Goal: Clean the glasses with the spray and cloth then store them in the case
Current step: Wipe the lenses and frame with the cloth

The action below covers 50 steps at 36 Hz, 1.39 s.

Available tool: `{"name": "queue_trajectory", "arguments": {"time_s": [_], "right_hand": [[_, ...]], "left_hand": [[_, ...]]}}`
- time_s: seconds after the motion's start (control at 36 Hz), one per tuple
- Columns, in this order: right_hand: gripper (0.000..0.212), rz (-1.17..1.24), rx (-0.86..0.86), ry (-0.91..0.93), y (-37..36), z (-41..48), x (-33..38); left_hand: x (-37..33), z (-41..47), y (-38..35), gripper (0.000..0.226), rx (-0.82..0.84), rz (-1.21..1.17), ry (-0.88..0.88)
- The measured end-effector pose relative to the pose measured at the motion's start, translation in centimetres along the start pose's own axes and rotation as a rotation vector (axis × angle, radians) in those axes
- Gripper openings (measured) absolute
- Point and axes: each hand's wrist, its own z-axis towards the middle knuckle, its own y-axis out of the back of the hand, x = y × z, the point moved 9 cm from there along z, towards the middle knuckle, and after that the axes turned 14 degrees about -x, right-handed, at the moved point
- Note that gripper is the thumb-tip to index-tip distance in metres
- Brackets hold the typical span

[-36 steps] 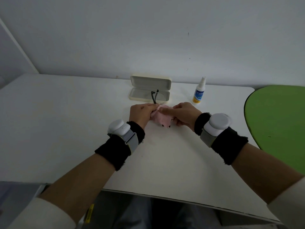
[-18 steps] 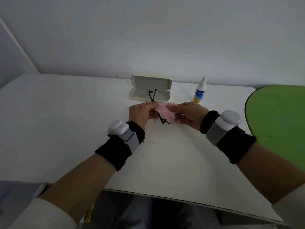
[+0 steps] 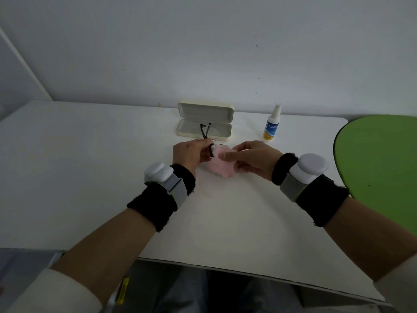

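My left hand (image 3: 190, 154) grips the black-framed glasses (image 3: 205, 131) above the middle of the white table; their folded temples stick up in front of the case. My right hand (image 3: 252, 159) holds the pink cloth (image 3: 220, 166), pinched around one lens beside my left fingers. The lens under the cloth is hidden. A cream glasses case (image 3: 204, 120) lies open just behind my hands, lid upright. The small spray bottle (image 3: 272, 125) with a blue and yellow label stands to the right of the case.
The white table (image 3: 90, 166) runs to a pale wall at the back. A green rounded surface (image 3: 381, 166) adjoins the table's right edge. Black wristbands with white devices sit on both wrists.
My right hand has pulled back to the right and down with the cloth. The glasses have turned in my left hand, so their temples now point up toward the case.
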Motion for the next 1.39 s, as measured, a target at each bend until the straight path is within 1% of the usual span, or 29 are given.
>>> {"name": "queue_trajectory", "arguments": {"time_s": [0.06,0.11,0.25,0.31,0.42,0.53,0.67,0.86,0.97,1.08,1.28,1.39], "right_hand": [[0.034,-0.029,-0.002,0.016,-0.4,-0.1,0.2],[0.033,-0.062,-0.003,0.034,-0.7,-0.1,0.3],[0.033,-0.138,-0.054,0.075,-0.9,0.2,0.7],[0.035,-0.143,-0.079,0.077,-0.9,0.4,0.7],[0.039,-0.125,-0.095,0.071,-0.7,0.5,0.7],[0.04,-0.094,-0.129,0.06,0.1,0.9,0.5],[0.04,-0.067,-0.117,0.044,0.7,1.0,0.3],[0.035,-0.022,-0.107,0.027,1.7,0.9,0.1],[0.038,-0.041,-0.082,0.018,1.9,0.6,-0.3],[0.039,-0.079,-0.054,0.017,1.8,0.4,-0.6],[0.023,-0.092,0.029,0.043,1.2,-0.1,-0.6],[0.02,-0.099,0.042,0.067,1.0,-0.3,-0.4]], "left_hand": [[0.2,0.0,0.1,0.004,-0.022,0.012,0.002],[0.4,0.1,0.2,0.007,-0.03,0.025,0.001],[0.7,0.1,0.0,0.009,-0.009,0.038,-0.007],[0.7,0.0,-0.1,0.005,0.005,0.014,-0.009],[0.6,-0.1,-0.2,0.017,0.024,-0.003,-0.012],[0.5,-0.2,-0.5,0.02,0.039,-0.013,-0.015],[0.4,-0.5,-0.8,0.017,0.059,-0.017,-0.024],[0.0,-0.3,-0.7,0.014,0.041,-0.021,-0.025],[-0.1,-0.2,-0.5,0.009,0.039,-0.027,-0.019],[-0.1,-0.1,-0.2,0.014,0.039,-0.034,-0.011],[-0.3,0.3,0.2,0.009,0.024,-0.026,-0.02],[-0.4,0.7,0.7,0.008,-0.001,-0.032,-0.017]]}}
